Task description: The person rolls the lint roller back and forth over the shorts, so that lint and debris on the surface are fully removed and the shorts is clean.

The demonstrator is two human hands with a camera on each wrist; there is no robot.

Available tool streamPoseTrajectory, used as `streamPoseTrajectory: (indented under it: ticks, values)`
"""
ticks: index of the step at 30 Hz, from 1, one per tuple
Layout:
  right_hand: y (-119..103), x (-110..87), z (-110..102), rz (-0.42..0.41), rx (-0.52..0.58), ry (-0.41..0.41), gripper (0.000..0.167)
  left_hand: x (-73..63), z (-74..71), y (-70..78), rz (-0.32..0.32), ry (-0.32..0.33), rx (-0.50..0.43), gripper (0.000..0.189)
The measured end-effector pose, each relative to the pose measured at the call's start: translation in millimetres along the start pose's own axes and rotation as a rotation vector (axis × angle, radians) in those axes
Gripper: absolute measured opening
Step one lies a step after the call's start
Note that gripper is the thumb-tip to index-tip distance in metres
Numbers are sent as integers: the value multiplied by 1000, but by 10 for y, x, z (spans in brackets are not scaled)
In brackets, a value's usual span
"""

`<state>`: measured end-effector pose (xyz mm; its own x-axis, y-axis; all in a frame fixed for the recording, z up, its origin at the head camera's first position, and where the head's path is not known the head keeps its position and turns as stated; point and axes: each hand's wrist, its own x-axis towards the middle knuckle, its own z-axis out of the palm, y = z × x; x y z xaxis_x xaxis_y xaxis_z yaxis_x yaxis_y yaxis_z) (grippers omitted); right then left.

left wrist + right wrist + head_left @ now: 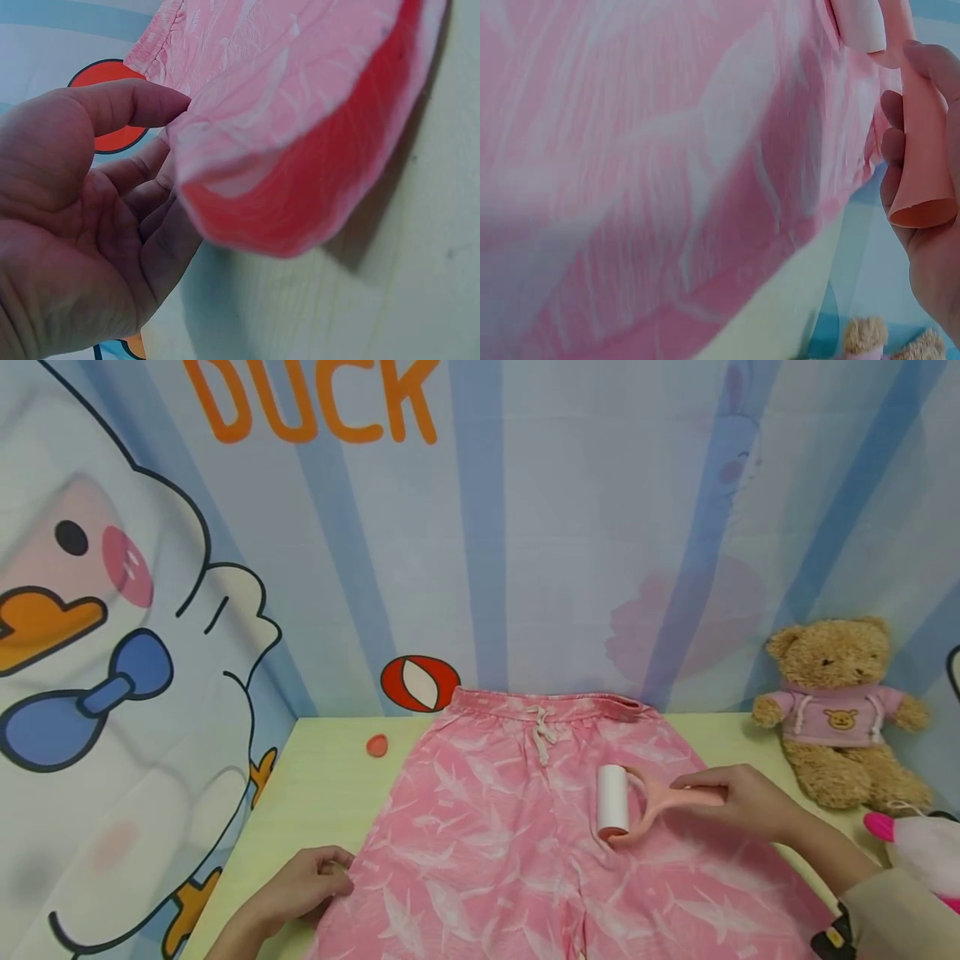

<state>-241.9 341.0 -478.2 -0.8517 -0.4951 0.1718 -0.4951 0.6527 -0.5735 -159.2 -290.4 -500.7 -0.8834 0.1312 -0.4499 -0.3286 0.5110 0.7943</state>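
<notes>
Pink shorts (pixel 480 827) with a white leaf-like print and a drawstring lie spread on the table, waistband toward the back wall. My right hand (pixel 738 802) grips the orange handle of a lint roller (pixel 613 802), whose white roll rests on the upper right part of the shorts. In the right wrist view the fingers (pixel 892 142) curl round that handle. At the left edge of the shorts, my left hand (pixel 303 885) pinches the fabric between thumb and fingers. The left wrist view shows the hem (pixel 262 202) lifted a little, its red inside visible.
A small red-orange piece (pixel 377 745) lies on the pale yellow table (pixel 322 777) at the back left. A teddy bear (pixel 836 710) in a pink hoodie sits at the back right. In front of it is a white and pink plush toy (pixel 918 852). A printed cloth backdrop (pixel 547 527) hangs behind.
</notes>
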Motion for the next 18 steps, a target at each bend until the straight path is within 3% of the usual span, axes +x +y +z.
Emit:
streamPoseTrajectory:
  ticks: [5,12,18]
  values:
    - [-70,109,178,40,45,11,31,3,3,-1,9,-5,-5,30]
    - [-205,303,389,-13,12,20,30,3,-12,-12,22,-12,-8,30]
    - [-324,416,495,9,32,1,32,-2,-12,-25,31,-12,-17,30]
